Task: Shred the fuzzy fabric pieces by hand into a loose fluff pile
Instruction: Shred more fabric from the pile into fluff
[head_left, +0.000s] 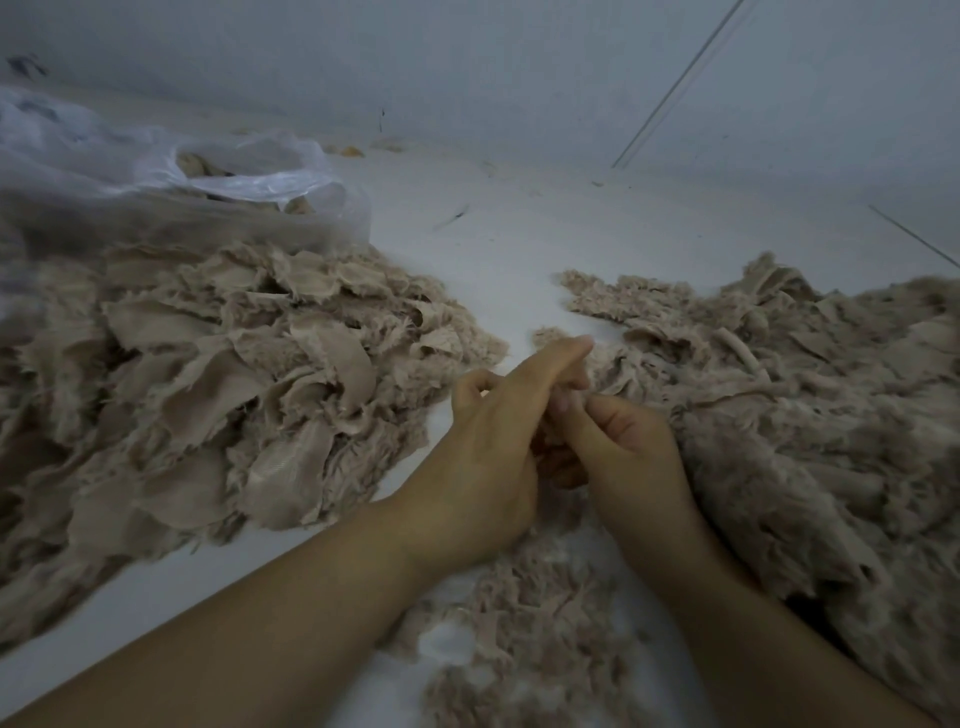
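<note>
Forearms came in from the bottom edge, both bare, meeting mid-frame over the white floor (519, 249). Thin scatter of beige fluff (519, 634) lay nearest, between and under the wrists, white floor showing through it in patches.

Left hand (483, 441) was knuckles-up, fingers curled inward, index finger stretched forward past the others. Right hand (618, 441) was touching it, thumb and fingers curled in a pinch. A small fabric scrap (550, 447) sat between the two hands, mostly hidden by the fingers; both hands appeared to grip it, though exactly which fingers held it was hard to tell.

Right of the hands, a big heap of fuzzy shredded material (779, 415) spread to the frame edge, pile side up, shaggy, with a few rolled strips on top. The right wrist rested against its near edge.

Left of the hands, a separate heap of fabric pieces (218, 395) lay with many smooth woven backs turned up, edges frayed. A strip of bare floor ran between the two heaps.

Behind the left heap, a clear plastic bag (156, 176) was slumped open, with more beige pieces visible inside. Farthest back, the floor met a pale wall (467, 62); a few tiny scraps lay along that joint.
</note>
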